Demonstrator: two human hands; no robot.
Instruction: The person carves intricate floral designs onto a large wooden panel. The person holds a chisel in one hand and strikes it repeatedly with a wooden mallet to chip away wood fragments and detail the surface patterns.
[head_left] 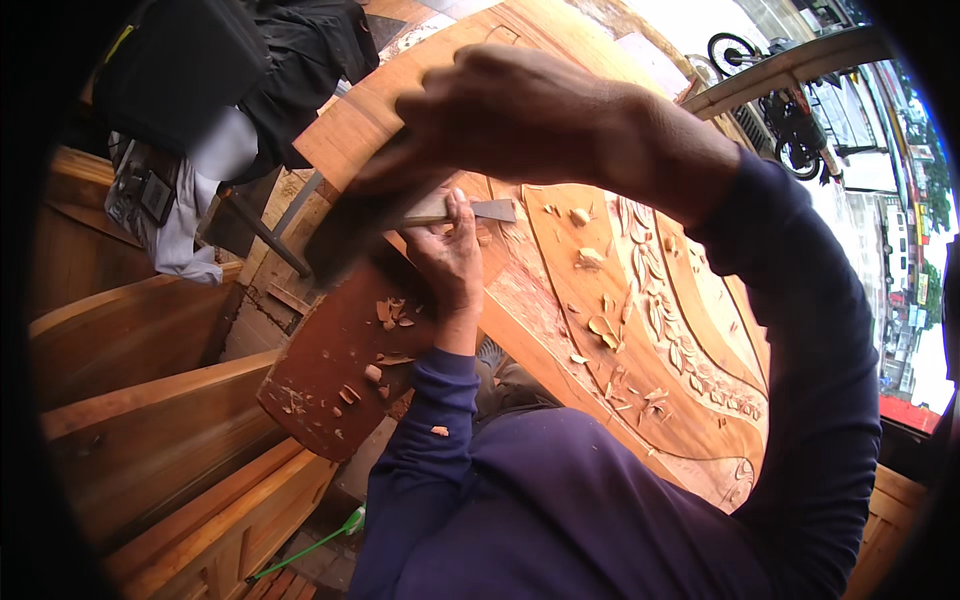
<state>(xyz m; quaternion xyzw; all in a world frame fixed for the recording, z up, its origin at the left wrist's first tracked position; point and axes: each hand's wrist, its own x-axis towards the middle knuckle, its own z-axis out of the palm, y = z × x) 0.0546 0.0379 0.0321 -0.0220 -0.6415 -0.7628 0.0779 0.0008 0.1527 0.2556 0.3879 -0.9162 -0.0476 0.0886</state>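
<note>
My left hand point(450, 250) grips a chisel point(492, 210) whose flat metal blade rests at the pale cut area of a carved wooden panel point(690, 280). My right hand point(500, 105) is raised above it, fingers wrapped round a dark mallet point(345, 235), blurred by motion, which extends down-left beside my left hand and partly hides the chisel's handle end. The panel carries a carved leafy band and curved raised borders, with several wood shavings point(605, 330) scattered over it. A reddish-brown board point(330, 350) with chips on it lies left of my left hand.
Stacked wooden panels point(150, 430) stand at the left. A black bag point(180, 65) and grey cloth point(200, 250) lie at the upper left, near a metal bar. A green strip point(300, 550) runs along the lower left. A motorbike point(795, 130) and street show beyond the bench at right.
</note>
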